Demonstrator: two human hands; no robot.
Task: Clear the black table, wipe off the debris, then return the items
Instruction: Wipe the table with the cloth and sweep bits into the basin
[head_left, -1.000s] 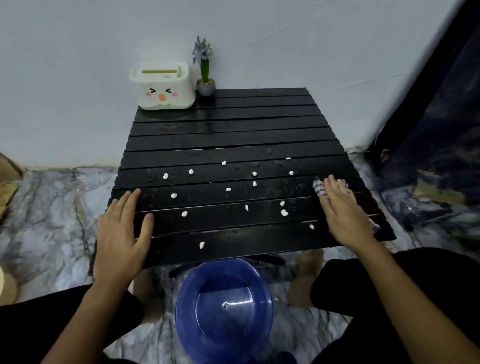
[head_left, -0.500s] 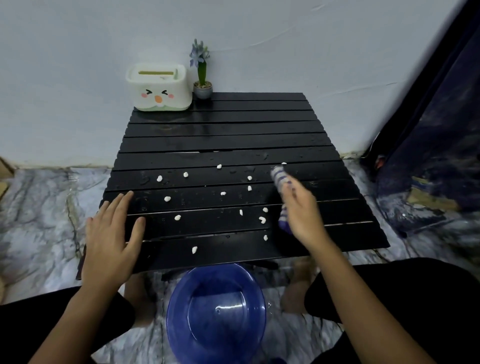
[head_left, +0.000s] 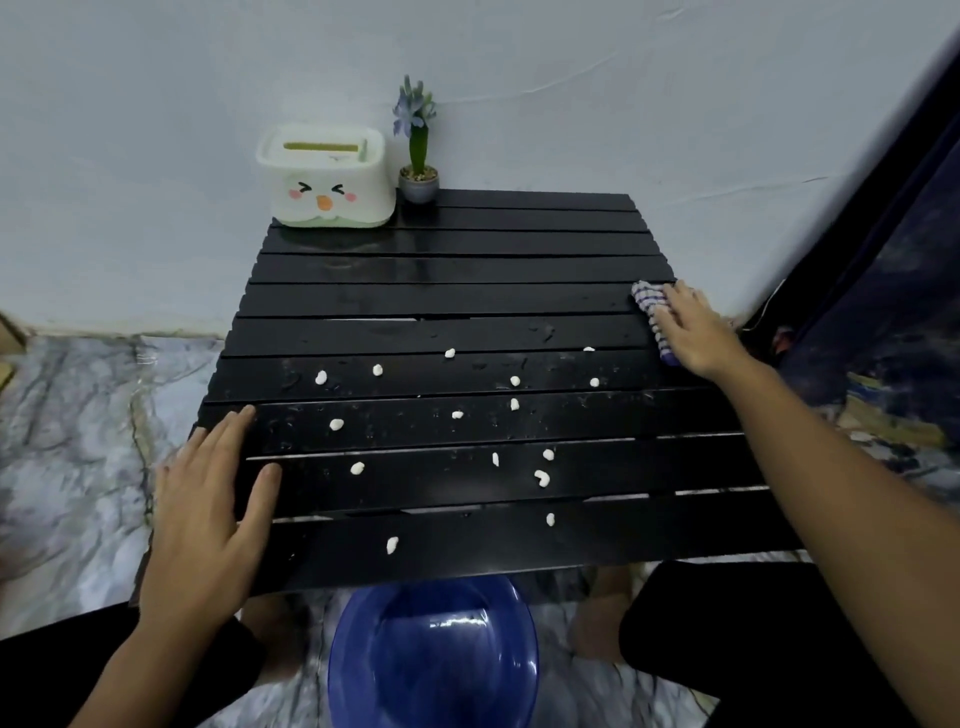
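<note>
Carried the striped cloth (head_left: 649, 306) out from the middle of the worktop (head_left: 467, 270) to its right edge, pinned under the flat, straight fingers of the right hand (head_left: 696, 332); braces the near left corner with the left hand (head_left: 208, 499), spread flat, holding nothing. Best to press evenly and sweep in overlapping strokes toward the near edge, herding the white debris (head_left: 542, 478) scattered over the middle and near slats into the blue basin (head_left: 434, 654) below, without dropping bits through the gaps.

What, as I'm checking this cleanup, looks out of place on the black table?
Small white bits lie scattered over the near half of the black table, unwiped. The white face-printed box and little potted plant stand at the far left corner, though clearing comes first. The right hand presses a striped cloth at the right edge.
</note>
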